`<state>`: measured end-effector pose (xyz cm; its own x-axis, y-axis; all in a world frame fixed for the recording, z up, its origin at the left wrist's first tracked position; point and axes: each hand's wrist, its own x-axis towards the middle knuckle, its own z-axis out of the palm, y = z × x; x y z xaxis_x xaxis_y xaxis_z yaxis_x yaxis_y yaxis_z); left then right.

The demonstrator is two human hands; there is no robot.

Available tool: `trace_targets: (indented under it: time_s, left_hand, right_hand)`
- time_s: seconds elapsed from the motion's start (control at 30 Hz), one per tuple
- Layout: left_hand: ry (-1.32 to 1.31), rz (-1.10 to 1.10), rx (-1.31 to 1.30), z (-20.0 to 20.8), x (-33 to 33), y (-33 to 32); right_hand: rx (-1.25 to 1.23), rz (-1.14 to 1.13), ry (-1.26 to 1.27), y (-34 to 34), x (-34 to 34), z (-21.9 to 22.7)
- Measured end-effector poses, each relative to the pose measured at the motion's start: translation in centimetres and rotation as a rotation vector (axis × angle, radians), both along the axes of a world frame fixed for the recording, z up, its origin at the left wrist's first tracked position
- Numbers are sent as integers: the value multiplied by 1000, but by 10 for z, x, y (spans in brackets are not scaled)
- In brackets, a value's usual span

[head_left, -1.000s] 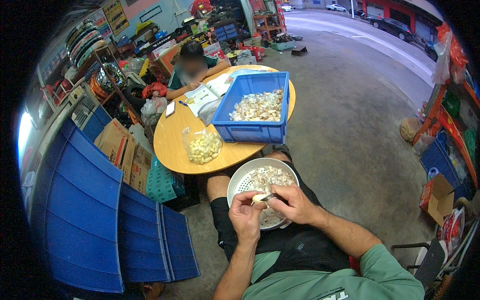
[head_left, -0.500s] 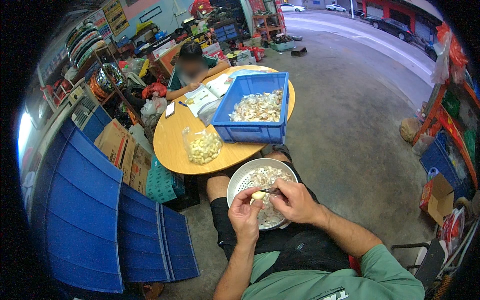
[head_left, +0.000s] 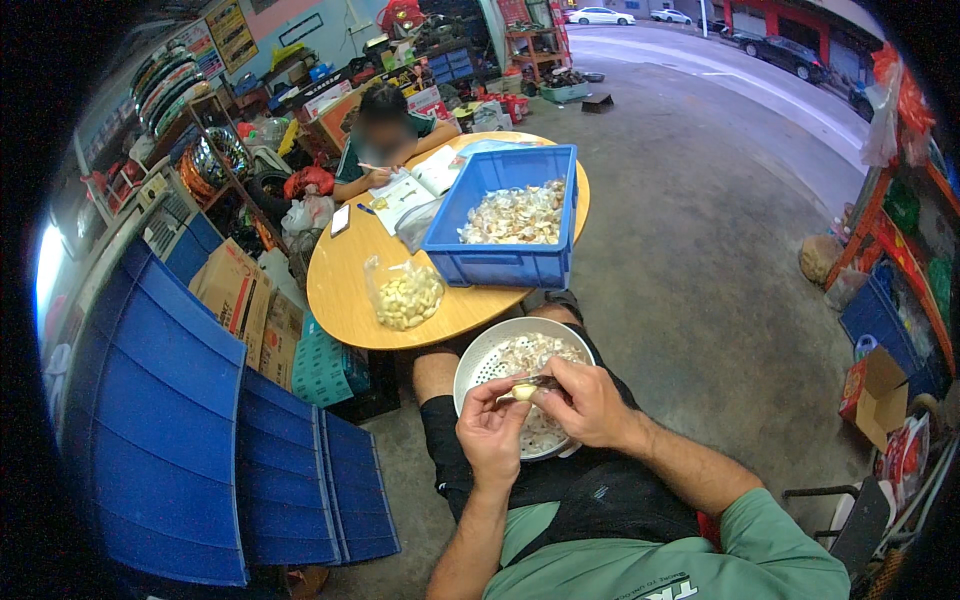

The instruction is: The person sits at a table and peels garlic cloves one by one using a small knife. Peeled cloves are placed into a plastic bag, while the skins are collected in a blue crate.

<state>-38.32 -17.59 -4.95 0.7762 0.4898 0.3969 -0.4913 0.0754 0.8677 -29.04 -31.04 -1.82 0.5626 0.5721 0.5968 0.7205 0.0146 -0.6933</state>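
Observation:
Over my lap, my left hand (head_left: 488,440) pinches a pale garlic clove (head_left: 523,393) between thumb and fingertips. My right hand (head_left: 592,405) is closed round a small dark-bladed knife (head_left: 543,382), whose blade lies against the clove; the fingers cover its handle. Both hands hang above a white perforated colander (head_left: 466,378) resting on my thighs. Papery garlic skins and pieces (head_left: 540,348) lie inside it. Ahead on the table, a blue plastic crate (head_left: 500,268) holds many unpeeled garlic cloves (head_left: 515,213). Left of it sits a clear bag of peeled cloves (head_left: 408,300).
The oval wooden table (head_left: 340,285) also carries a phone (head_left: 340,220) and an open book (head_left: 400,197). Another person (head_left: 385,140) sits writing at its far side. Blue curved panels (head_left: 160,410) and cardboard boxes (head_left: 232,290) stand at left; an open carton (head_left: 872,398) lies right.
The clove has turned and shifted slightly right between my hands, and the knife blade now lies across its upper side. The other person's writing hand has moved a little.

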Motion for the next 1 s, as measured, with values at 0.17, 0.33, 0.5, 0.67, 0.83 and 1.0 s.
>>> trace_targets:
  time_s: [0.17, 0.33, 0.5, 0.67, 0.83, 1.0]
  left_hand:
    - [3, 57, 44, 9, -2, -5]
    - [20, 82, 84, 9, -2, -4]
    - [59, 44, -43, 3, -2, 1]
    - [49, 38, -86, -3, -1, 3]
    - [6, 40, -52, -13, 1, 6]
    - [15, 16, -113, -9, 0, 4]
  right_hand:
    - [3, -50, -102, 2, 1, -6]
    - [-6, 13, -112, 0, 2, -6]
    - [3, 23, 69, -5, -1, -3]
    - [-14, -12, 9, -3, -1, -6]
    - [-53, 7, -42, 2, -6, -3]
    - [-37, -36, -85, 4, -4, -10]
